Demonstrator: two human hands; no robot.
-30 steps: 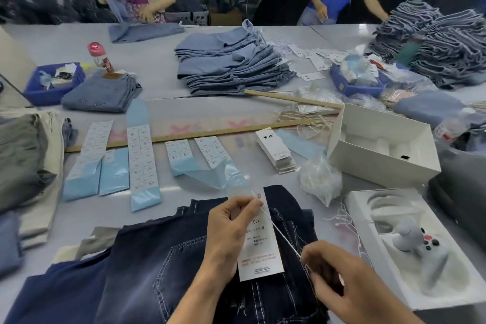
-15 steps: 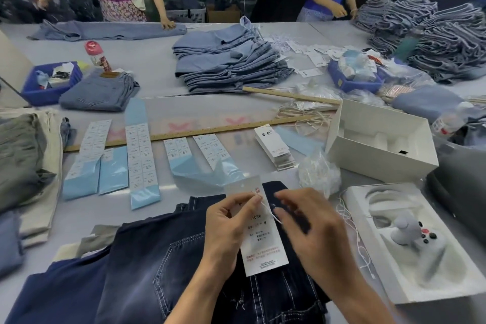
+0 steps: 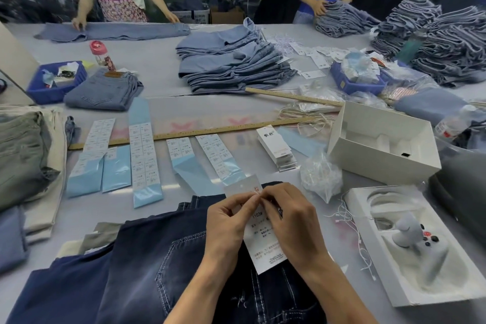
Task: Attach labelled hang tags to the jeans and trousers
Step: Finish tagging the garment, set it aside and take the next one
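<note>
Dark blue jeans (image 3: 157,265) lie on the table at the near edge. Over them I hold a white hang tag (image 3: 263,247) with printed text. My left hand (image 3: 226,221) pinches the tag near its upper part. My right hand (image 3: 292,218) meets the left at the tag's top, its fingertips pinching a thin white string there. A stack of blank white tags (image 3: 276,147) sits beyond, beside strips of sticker labels (image 3: 143,150) on blue backing.
A clear bag of strings (image 3: 319,179) and an open white box (image 3: 381,144) lie at the right. A white tray (image 3: 420,258) holds a grey tagging tool. Light-blue jeans stacks (image 3: 231,60) and two wooden rulers (image 3: 210,131) lie farther back; two people work at the far side.
My right hand has come up from the lower right, drawing the string to the tag's top, where both hands' fingertips now meet. The far-left person has spread jeans flat.
</note>
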